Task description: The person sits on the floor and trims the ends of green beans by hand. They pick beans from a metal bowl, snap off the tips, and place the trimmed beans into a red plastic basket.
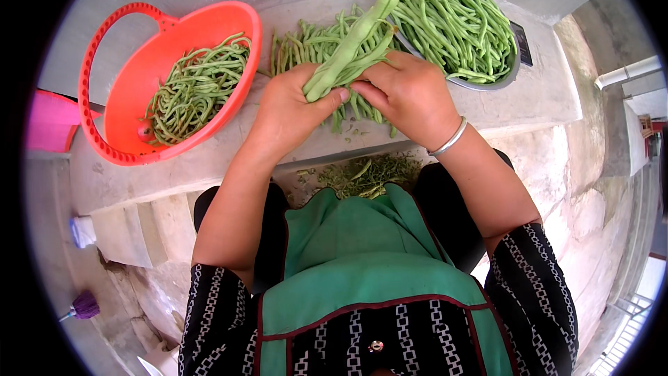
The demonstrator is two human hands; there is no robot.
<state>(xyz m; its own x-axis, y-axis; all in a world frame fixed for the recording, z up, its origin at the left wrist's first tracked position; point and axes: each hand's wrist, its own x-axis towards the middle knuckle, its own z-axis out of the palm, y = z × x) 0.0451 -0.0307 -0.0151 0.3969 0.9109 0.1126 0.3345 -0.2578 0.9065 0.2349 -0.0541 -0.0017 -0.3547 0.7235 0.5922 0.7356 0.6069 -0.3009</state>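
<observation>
My left hand [289, 108] is closed around the near end of a long flat green bean pod [355, 31], and my right hand [410, 94] pinches that same end with thumb and fingertips, right where the two hands meet. The pod runs away from me, up over the loose pile of beans [313, 45] lying on the concrete ledge [543, 90]. To the far right a metal bowl [511, 73] is heaped with beans; to the far left an orange plastic basket [139, 76] holds a smaller tangle of them. Scraps of trimmings [365, 174] lie on the lower step just in front of my green apron [362, 257]. I judge I'm at the tipping stage on this pod. Next calls for a firm pinch and a steady pull along the seam.
</observation>
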